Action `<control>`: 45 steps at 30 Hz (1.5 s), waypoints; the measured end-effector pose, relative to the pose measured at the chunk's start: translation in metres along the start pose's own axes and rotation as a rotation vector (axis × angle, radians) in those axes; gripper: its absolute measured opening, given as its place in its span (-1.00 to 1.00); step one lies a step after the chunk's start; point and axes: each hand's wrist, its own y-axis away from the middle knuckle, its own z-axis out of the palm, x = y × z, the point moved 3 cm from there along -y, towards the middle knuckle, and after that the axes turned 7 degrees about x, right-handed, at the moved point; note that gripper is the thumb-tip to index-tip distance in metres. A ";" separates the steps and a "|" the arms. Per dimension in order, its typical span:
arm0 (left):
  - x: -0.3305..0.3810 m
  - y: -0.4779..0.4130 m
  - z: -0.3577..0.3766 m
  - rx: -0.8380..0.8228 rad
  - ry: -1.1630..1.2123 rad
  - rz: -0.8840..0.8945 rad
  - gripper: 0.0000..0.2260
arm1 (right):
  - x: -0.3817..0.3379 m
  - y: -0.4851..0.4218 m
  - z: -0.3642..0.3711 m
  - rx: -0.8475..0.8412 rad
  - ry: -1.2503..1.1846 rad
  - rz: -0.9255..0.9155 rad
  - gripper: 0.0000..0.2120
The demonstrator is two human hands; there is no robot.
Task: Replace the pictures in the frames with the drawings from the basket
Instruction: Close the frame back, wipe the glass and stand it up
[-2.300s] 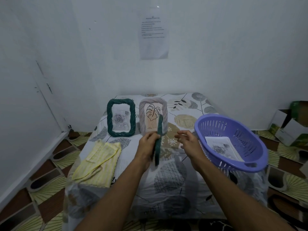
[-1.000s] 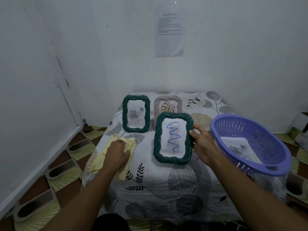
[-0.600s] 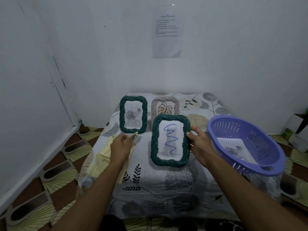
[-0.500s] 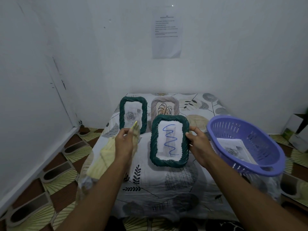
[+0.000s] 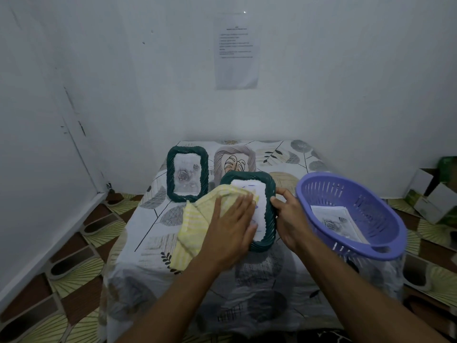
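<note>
The left hand (image 5: pixel 232 224), fingers flat, presses the yellow cloth (image 5: pixel 195 219) on the near green frame (image 5: pixel 269 189). The right hand (image 5: pixel 290 219) grips its right edge, just beside the purple basket (image 5: pixel 346 191) holding a drawing (image 5: pixel 338 221).

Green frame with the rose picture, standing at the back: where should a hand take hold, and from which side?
Probably its braided top edge, from above. The rose frame stands upright with top and left side free; the beige frame stands close on its right and the yellow cloth covers its lower right corner in this view. The thick border keeps fingers off the picture.
</note>
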 end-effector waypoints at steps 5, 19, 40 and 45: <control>0.002 0.024 0.005 -0.027 -0.081 -0.006 -0.48 | -0.012 -0.002 -0.002 -0.008 0.084 -0.064 -0.83; -0.004 -0.015 -0.017 0.044 -0.057 -0.084 -0.48 | -0.004 0.009 0.001 -0.055 0.055 -0.029 -0.79; 0.007 0.028 -0.001 -0.017 0.021 0.226 -0.58 | -0.023 0.004 -0.009 0.008 0.064 -0.048 -0.82; -0.012 -0.008 -0.022 0.076 -0.094 0.027 -0.52 | -0.019 0.011 -0.003 -0.046 0.076 -0.035 -0.79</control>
